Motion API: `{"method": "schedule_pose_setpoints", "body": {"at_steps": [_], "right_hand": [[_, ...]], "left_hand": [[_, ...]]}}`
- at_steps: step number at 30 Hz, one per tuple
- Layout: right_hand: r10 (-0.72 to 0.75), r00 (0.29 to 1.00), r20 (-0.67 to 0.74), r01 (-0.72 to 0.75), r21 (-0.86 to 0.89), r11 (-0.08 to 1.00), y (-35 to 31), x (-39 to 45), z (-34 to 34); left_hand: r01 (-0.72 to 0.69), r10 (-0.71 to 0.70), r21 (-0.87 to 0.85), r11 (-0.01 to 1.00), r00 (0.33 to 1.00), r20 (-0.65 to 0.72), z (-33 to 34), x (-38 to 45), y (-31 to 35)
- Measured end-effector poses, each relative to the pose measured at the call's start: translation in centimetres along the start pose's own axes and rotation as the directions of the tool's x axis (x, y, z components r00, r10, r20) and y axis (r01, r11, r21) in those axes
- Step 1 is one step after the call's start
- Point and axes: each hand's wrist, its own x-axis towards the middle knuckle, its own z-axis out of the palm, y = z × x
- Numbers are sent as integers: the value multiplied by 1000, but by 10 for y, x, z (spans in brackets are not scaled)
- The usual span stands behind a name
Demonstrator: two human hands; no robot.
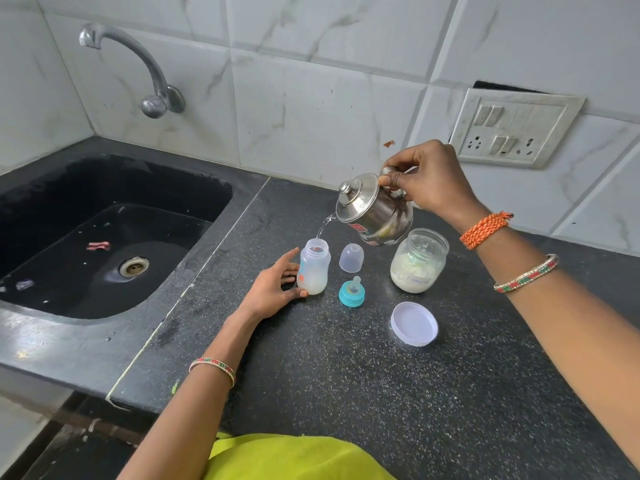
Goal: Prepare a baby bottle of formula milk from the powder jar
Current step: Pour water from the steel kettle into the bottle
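Observation:
A small clear baby bottle (313,266) stands open on the black counter (346,375) with whitish liquid in its lower part. My left hand (273,289) steadies it from the left, thumb against its base. My right hand (426,178) grips the handle of a small steel kettle (372,211), tilted left, and a thin stream of water runs from its spout into the bottle's mouth. The open glass powder jar (417,261), about half full of white powder with a scoop inside, stands under the kettle's right side. The teal teat ring (351,292) and clear cap (351,258) lie between bottle and jar.
The jar's white lid (414,323) lies upside down nearer me. A black sink (104,237) with a wall tap (138,64) takes up the left. A switch and socket plate (512,128) sits on the tiled wall at right.

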Motion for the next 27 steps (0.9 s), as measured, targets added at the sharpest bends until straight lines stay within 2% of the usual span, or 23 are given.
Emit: {"method": "schedule_pose_setpoints", "body": {"at_steps": [27], "right_hand": [[-27,1000,-2,27,-41,999,2,-5,0]], "left_hand": [[-37,37,-1,999,999,-10,0,-2,1]]}}
